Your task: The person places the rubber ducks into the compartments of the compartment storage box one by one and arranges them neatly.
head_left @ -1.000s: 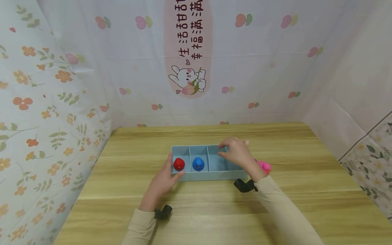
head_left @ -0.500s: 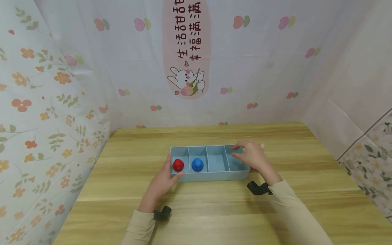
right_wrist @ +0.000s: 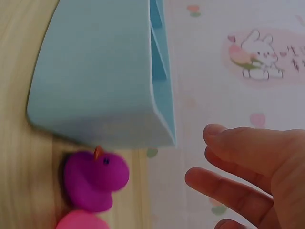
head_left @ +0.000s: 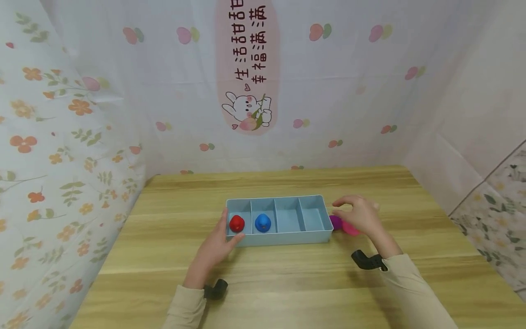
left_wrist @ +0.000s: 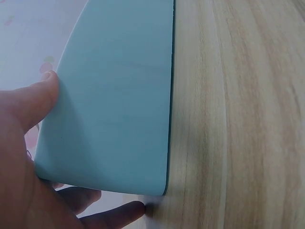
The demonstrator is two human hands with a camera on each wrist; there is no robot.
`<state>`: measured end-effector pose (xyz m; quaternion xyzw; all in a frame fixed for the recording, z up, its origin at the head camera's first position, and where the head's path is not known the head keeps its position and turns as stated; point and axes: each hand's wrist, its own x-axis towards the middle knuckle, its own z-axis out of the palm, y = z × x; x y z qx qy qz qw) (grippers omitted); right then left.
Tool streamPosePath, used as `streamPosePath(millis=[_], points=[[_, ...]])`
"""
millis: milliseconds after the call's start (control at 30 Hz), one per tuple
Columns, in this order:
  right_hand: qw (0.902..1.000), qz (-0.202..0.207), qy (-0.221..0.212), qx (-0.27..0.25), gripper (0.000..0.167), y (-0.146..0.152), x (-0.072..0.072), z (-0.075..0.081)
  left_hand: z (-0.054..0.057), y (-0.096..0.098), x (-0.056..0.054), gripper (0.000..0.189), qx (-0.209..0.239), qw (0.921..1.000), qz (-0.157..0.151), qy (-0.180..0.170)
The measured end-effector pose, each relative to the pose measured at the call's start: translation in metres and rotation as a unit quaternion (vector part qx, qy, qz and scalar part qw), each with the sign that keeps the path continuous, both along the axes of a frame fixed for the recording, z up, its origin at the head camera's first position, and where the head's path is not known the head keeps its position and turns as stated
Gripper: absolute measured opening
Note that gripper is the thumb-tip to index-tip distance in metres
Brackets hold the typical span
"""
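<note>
A pale blue divided box (head_left: 283, 238) stands on the table. A red rubber duck (head_left: 236, 224) sits in its leftmost compartment and a blue rubber duck (head_left: 263, 223) in the one beside it. My left hand (head_left: 214, 244) holds the box's left front corner, thumb against the front wall and fingers along the end. Beyond the right end, my right hand (head_left: 361, 217) hovers with loosely bent fingers, nothing between them. Below it are a purple rubber duck (right_wrist: 93, 181), close to the box's end wall, and a pink duck (head_left: 350, 228), partly hidden by the hand.
The wooden table (head_left: 279, 283) extends around the box. A patterned cloth (head_left: 181, 100) hangs behind it, with more floral cloth at both sides. Each wrist wears a black camera mount (head_left: 367, 261).
My right hand has moved right, from over the box's third compartment, past the fourth, to above the purple and pink ducks. The left hand keeps its hold on the corner.
</note>
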<state>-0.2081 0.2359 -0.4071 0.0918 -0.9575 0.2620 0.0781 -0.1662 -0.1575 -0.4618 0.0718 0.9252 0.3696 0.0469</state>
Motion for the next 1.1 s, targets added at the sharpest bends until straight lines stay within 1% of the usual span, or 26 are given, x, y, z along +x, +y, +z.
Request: streamPosePath(millis=[100, 167, 367, 667, 733, 900, 1033, 1100], points=[[0.9998, -0.007, -0.015, -0.006, 0.022, 0.008, 0.003, 0.0, 0.001, -0.001, 0.0, 0.094, -0.001, 1.0, 0.003, -0.009], [0.9997, -0.01, -0.02, -0.007, 0.023, 0.013, 0.003, -0.001, 0.002, -0.001, 0.0, 0.095, -0.001, 1.0, 0.002, -0.007], [0.9996, -0.004, -0.026, 0.01, 0.023, 0.027, 0.002, -0.007, 0.002, -0.001, -0.001, 0.094, -0.004, 1.0, 0.001, -0.005], [0.9982, 0.032, -0.05, -0.003, 0.028, 0.043, 0.004, -0.016, 0.001, -0.001, 0.0, 0.094, -0.005, 1.0, 0.001, -0.006], [0.9975, 0.04, -0.058, 0.002, 0.03, 0.047, 0.004, -0.019, 0.002, 0.0, 0.001, 0.094, -0.005, 1.0, 0.002, -0.007], [0.9954, 0.055, -0.078, 0.01, 0.034, 0.057, 0.003, -0.031, 0.002, 0.0, 0.001, 0.094, -0.007, 0.9999, 0.003, -0.006], [0.9939, 0.073, -0.082, -0.004, 0.04, 0.065, 0.002, -0.04, 0.0, 0.0, 0.0, 0.093, -0.007, 0.9999, 0.005, -0.008], [0.9927, 0.089, -0.08, -0.016, 0.043, 0.068, 0.0, -0.044, 0.0, 0.0, -0.001, 0.093, -0.005, 0.9999, 0.006, -0.01]])
